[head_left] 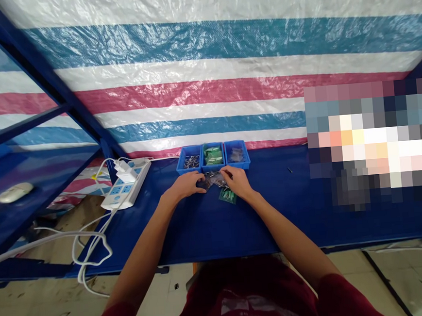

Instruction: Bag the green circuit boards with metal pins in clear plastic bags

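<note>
My left hand [190,183] is at the left side of a small clear plastic bag [216,178], its fingers curved and thumb apart from them. At the bag's right side, my right hand [237,180] has its fingertips pinched together; what lies between them is too small to tell. Small shiny metal pieces [212,173] show at the bag, just in front of the bins. A green packet [227,196] with pale slim pieces on it lies on the table below the right hand, partly covered by it.
Three joined blue bins hold screw-like metal pieces [191,162], green packets [213,155] and clear bags [236,154]. A white power strip [127,185] with cables stands left. A small dark piece [290,170] lies right on the blue table [292,215]. A pixelated area covers the far right.
</note>
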{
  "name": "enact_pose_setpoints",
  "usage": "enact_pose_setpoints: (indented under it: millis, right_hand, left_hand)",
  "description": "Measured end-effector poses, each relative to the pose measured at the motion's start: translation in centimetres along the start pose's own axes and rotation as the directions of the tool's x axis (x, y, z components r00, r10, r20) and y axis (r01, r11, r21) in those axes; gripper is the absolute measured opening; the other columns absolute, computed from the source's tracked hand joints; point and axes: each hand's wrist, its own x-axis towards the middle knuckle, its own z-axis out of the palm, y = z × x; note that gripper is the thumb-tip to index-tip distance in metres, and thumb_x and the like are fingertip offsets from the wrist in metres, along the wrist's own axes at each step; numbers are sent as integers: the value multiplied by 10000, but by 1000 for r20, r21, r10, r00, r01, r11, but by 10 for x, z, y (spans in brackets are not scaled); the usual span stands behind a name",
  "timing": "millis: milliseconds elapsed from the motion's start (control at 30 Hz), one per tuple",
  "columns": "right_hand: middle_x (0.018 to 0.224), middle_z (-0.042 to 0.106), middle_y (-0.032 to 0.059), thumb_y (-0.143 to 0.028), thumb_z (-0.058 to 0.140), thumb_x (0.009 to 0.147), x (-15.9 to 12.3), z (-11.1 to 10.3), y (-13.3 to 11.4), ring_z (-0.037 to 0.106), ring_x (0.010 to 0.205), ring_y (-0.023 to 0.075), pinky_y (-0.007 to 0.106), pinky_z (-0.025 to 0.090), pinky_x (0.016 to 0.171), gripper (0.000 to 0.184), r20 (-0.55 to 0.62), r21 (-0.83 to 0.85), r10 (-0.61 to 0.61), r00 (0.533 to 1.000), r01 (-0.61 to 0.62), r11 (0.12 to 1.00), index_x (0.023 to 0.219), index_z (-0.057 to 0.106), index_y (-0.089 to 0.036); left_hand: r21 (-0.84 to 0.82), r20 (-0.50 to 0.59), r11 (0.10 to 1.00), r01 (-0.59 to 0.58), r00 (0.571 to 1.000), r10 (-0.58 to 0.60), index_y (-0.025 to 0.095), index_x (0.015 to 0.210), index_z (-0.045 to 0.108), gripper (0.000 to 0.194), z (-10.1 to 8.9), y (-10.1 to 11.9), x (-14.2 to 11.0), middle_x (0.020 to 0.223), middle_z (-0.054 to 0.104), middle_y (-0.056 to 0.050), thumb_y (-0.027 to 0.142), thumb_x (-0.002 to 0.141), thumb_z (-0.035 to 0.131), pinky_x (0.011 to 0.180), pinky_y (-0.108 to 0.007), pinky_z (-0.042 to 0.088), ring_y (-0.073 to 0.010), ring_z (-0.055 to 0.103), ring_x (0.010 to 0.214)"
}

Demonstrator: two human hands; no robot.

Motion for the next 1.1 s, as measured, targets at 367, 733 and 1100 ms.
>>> enact_pose_setpoints:
  millis: [367,733,1100]
  right_hand:
    - [678,631,14,-288,434,908,-1,1,1,545,599,149,248,375,608,238,9,-20,7,1000,-7,1000,827,637,-194]
    - [705,644,24,-305,421,920,0,-1,0,553,613,152,253,382,612,259,3,-7,-11,1000,11,1000,836,640,-195]
    - [698,636,24,-318,413,928,0,0,1,550,612,154,247,384,614,267,17,-12,-9,1000,9,1000,845,636,-197]
  left_hand:
    - [-72,-108,993,-98,990,90,207,841,701,209,6,-1,5,840,682,-50,371,830,571,674,-259,421,-197,618,779]
    - [-25,-292,1000,-6,956,-1,203,1019,661,323,16,-4,5,970,663,-70,452,852,541,754,-281,457,-222,625,904]
    - [2,-276,1000,26,961,-25,191,989,655,277,24,13,13,924,690,-77,380,918,465,662,-264,414,-212,637,813]
